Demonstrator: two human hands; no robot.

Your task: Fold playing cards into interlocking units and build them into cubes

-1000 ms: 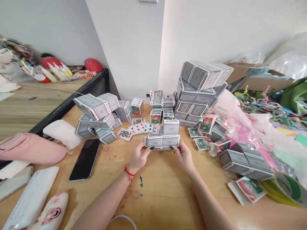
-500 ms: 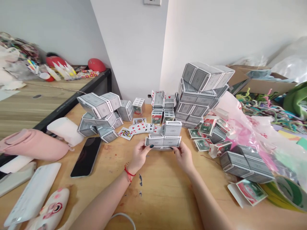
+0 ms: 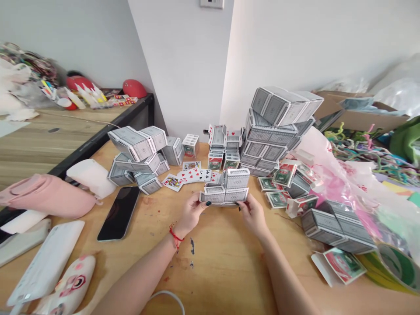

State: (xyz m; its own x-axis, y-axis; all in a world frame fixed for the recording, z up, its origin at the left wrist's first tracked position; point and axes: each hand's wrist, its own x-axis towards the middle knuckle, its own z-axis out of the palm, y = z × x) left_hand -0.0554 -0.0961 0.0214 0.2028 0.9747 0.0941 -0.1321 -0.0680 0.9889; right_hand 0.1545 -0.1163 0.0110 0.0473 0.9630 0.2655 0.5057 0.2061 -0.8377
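Note:
Between my hands is a small block made of grey-patterned playing cards (image 3: 215, 196), with one box shape standing higher on its right half. My left hand (image 3: 193, 214) grips the block's left end, thumb on the near face. At the right end, my right hand (image 3: 252, 214) pinches the block in the same way. The fingers behind and under it are mostly hidden. Just beyond lie loose face-up playing cards (image 3: 193, 175). Farther back stand two card boxes with card blocks on top (image 3: 217, 136).
A tall stack of card blocks (image 3: 265, 131) rises at the back right, a lower stack (image 3: 136, 153) at left. Opened card boxes (image 3: 284, 175), another card block (image 3: 334, 227) and tape rolls (image 3: 390, 267) lie right. A phone (image 3: 118, 213) and pink pouch (image 3: 55, 196) are left.
The whole view has shifted slightly. Both hands keep their hold on the card block, which looks nearly unmoved on the table.

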